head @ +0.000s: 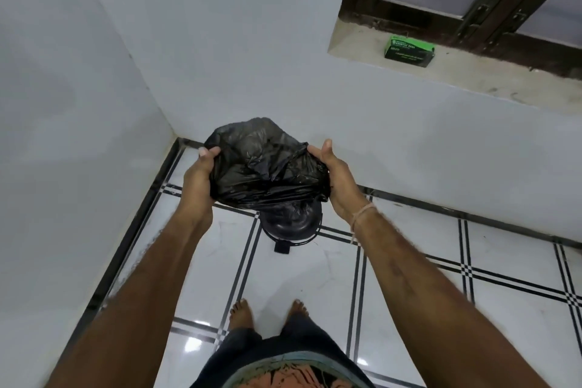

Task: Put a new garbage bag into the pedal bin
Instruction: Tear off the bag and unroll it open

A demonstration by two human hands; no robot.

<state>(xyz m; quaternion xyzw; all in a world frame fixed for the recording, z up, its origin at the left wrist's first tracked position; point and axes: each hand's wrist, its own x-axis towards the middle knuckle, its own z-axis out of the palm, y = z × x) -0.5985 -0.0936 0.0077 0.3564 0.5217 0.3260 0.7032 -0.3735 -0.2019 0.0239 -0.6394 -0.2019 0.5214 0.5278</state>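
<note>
White tiled floor (409, 277) with black lines, partly cut off by the arms. Black garbage bag (264, 167), crumpled and glossy, puffed open, held above the pedal bin (289, 227), hiding most of it; only the dark rim and pedal show. Left hand (196, 173) grips the bag's left edge, right hand (333, 176) grips the right edge. Green box (409, 50) on window ledge, label unreadable.

At mid-frame both hands grip a crumpled black garbage bag (264, 164), the left hand (196, 178) on its left side, the right hand (335, 175) on its right. Just below it stands the black pedal bin (288, 225) on the tiled floor (409, 277). A green box (409, 50) sits on the window ledge (472, 79), upper right.
</note>
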